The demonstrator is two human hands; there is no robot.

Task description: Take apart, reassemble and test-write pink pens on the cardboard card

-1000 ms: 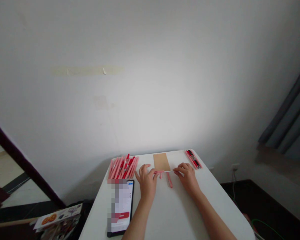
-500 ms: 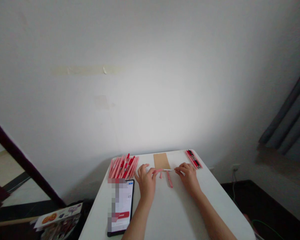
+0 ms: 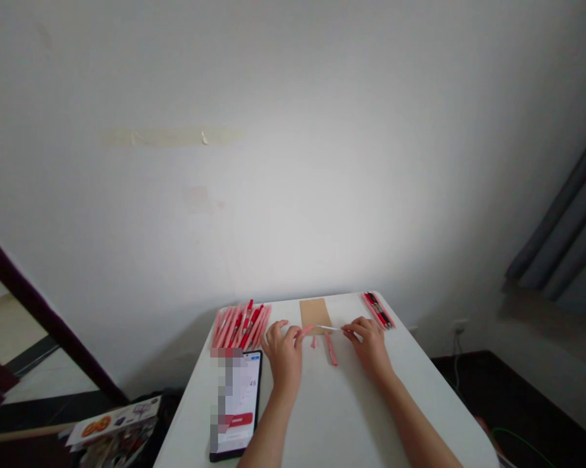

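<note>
My left hand (image 3: 283,354) pinches a short pink pen part (image 3: 306,330) between thumb and forefinger. My right hand (image 3: 369,344) pinches the end of a thin white refill (image 3: 328,327) that runs across to the pink part. Both hover just above the white table (image 3: 332,416). Between my hands lie a pink pen barrel (image 3: 330,349) and a small pink piece (image 3: 314,342). A brown card (image 3: 313,312) lies just behind them.
A pile of pink and red pens (image 3: 241,324) lies at the table's far left. A small group of red and black pens (image 3: 378,310) sits at the far right. A phone (image 3: 237,402) lies near my left forearm. A wall stands right behind the table.
My hands have lifted slightly and moved apart, and the white refill now shows longer between the pink part and my right fingers.
</note>
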